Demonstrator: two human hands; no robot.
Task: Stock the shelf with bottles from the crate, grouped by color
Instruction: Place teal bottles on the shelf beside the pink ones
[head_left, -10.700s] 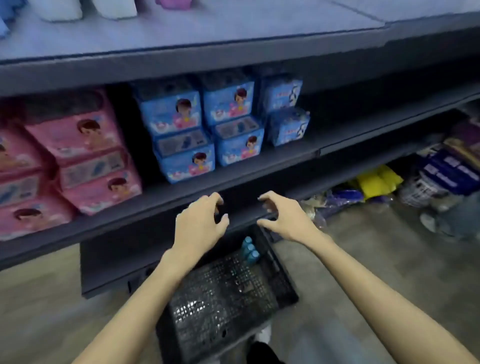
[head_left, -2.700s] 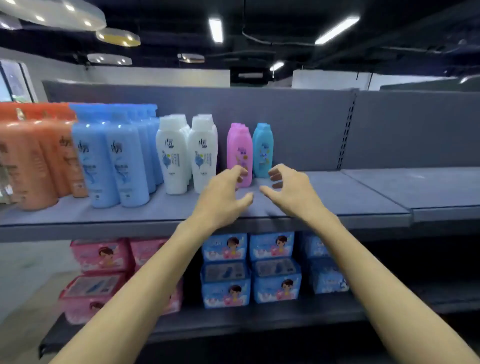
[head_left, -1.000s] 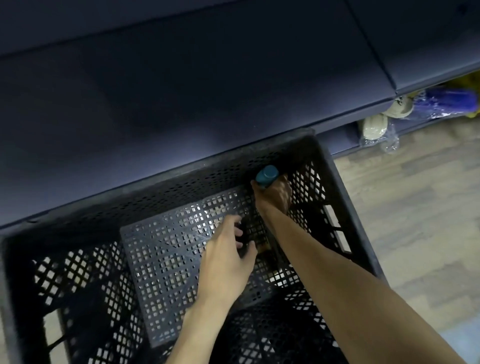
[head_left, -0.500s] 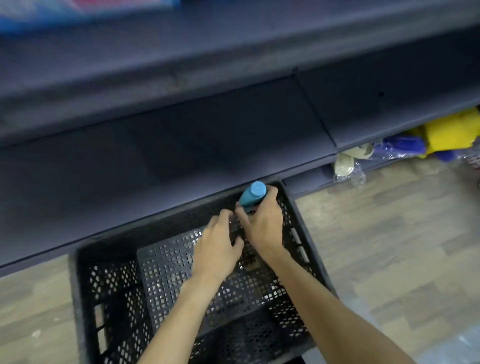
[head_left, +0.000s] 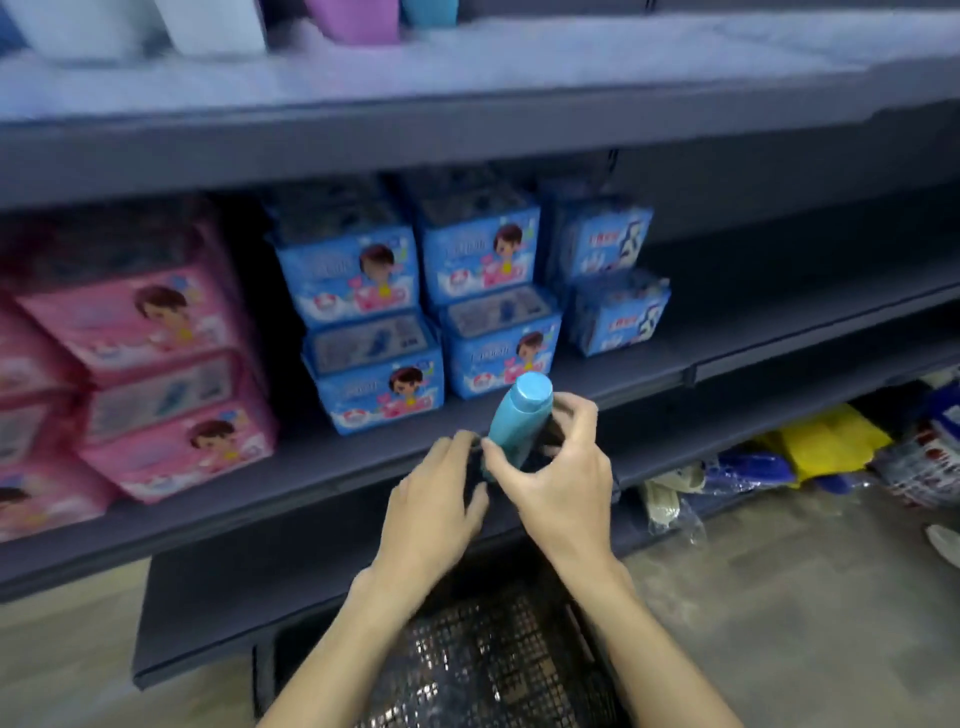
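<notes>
A teal bottle (head_left: 519, 421) with a round cap is held upright and tilted a little, in front of the middle shelf's edge; my right hand (head_left: 556, 483) is shut on its lower half. My left hand (head_left: 441, 493) is curled right beside it, fingertips at the bottle's base, and whether they grip it is hidden. The black mesh crate (head_left: 493, 675) lies below my wrists on the floor. On the top shelf (head_left: 571, 57) only the bottoms of white bottles (head_left: 208, 26), a purple-pink bottle (head_left: 353, 21) and a teal bottle (head_left: 428, 10) show.
The middle shelf (head_left: 727, 358) carries stacked blue boxes (head_left: 374, 332) and pink boxes (head_left: 156, 374), with bare board to their right. Yellow and blue bagged goods (head_left: 826, 441) lie under the lowest shelf at the right, on the wooden floor (head_left: 779, 597).
The teal bottle has come up out of the crate in my right hand, to the height of the middle shelf. My left hand rose with it, and the view has tilted up.
</notes>
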